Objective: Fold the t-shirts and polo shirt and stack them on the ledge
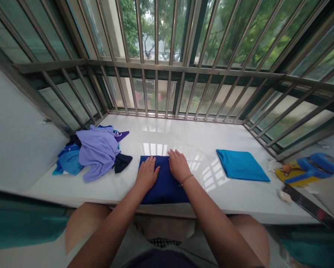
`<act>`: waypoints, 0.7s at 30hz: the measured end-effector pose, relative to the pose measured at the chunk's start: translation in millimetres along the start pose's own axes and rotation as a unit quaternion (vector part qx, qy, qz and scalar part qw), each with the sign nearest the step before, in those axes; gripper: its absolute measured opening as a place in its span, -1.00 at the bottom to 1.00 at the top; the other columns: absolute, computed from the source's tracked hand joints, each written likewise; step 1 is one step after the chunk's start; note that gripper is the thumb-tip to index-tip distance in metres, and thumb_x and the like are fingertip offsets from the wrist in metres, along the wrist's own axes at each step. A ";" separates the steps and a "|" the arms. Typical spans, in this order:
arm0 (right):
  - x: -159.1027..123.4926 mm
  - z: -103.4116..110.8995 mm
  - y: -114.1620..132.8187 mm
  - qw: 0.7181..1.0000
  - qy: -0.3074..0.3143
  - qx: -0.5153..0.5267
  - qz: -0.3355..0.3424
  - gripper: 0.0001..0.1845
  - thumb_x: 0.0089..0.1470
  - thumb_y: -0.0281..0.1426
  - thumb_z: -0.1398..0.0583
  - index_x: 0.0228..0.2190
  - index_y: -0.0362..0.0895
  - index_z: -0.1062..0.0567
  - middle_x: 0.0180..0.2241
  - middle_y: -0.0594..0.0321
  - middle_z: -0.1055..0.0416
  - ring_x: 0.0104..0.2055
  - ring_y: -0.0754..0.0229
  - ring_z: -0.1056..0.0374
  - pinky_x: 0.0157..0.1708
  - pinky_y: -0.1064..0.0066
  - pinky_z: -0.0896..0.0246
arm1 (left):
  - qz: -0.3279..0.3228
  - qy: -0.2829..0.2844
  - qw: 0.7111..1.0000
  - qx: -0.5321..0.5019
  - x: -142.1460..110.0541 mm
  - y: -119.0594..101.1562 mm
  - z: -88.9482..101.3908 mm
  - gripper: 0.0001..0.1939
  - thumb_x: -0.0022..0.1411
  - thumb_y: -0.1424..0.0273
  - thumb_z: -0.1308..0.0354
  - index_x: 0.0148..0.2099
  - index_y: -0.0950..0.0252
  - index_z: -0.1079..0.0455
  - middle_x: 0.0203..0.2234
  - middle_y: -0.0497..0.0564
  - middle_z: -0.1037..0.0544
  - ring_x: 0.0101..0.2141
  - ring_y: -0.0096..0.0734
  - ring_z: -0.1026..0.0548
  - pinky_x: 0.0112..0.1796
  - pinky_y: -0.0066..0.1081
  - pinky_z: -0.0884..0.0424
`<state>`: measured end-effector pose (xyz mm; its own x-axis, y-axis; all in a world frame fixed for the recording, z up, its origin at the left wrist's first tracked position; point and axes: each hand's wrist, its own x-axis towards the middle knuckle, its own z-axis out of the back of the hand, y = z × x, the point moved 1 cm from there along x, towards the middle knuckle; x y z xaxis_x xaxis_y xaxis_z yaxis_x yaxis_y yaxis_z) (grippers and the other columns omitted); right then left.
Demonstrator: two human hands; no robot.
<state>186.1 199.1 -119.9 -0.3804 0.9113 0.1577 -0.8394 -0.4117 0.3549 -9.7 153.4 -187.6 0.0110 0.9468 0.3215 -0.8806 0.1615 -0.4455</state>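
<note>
1. Crumpled blue and lilac clothes pile on white stone sill, just left of hands.
2. Left hand: flat, spread, on folded navy cloth, mid-sill front.
3. Right hand: flat, spread, same cloth.
4. Folded teal cloth: farther right, well apart.

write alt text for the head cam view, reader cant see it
The left hand and right hand press flat on a folded navy cloth on a white window ledge. A crumpled pile of blue and lilac clothes lies to the left, a folded turquoise cloth to the right.
</note>
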 end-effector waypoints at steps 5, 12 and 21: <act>7.3 -21.7 -40.3 0.989 0.038 -0.035 -0.141 -0.45 0.54 -0.32 0.07 0.37 -0.19 -0.39 0.49 -0.07 -0.21 0.52 -0.20 -0.11 0.44 -0.29 -0.02 | 0.066 0.053 0.992 0.093 -10.0 7.3 -1.2 -0.35 0.58 0.08 0.05 0.53 0.29 -0.26 0.50 0.26 -0.28 0.48 0.13 -0.22 0.44 0.18 -0.10; -34.3 -26.7 -20.0 0.980 -0.027 -0.079 -0.180 -0.29 0.50 -0.20 -0.01 0.52 -0.25 -0.15 0.59 -0.14 0.13 0.61 -0.30 0.17 0.47 -0.26 0.09 | 0.092 0.080 0.981 0.150 -9.9 3.4 8.1 -0.31 0.59 0.06 0.11 0.55 0.35 -0.22 0.54 0.24 -0.20 0.51 0.10 -0.16 0.45 0.12 -0.11; -110.7 -26.5 -5.3 1.000 0.024 0.013 -0.001 -0.44 0.52 -0.23 -0.01 0.43 -0.03 -0.34 0.49 0.08 -0.24 0.51 -0.05 -0.15 0.47 -0.07 0.00 | 0.078 0.065 0.985 0.137 -12.0 8.7 4.5 -0.31 0.57 0.08 0.06 0.55 0.35 -0.24 0.53 0.27 -0.21 0.50 0.14 -0.17 0.44 0.18 -0.12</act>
<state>222.3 100.4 -163.7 -0.3971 0.9109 0.1119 -0.8300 -0.4085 0.3798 -19.7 142.2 -191.6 -0.0907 0.9846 0.1495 -0.9711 -0.0541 -0.2326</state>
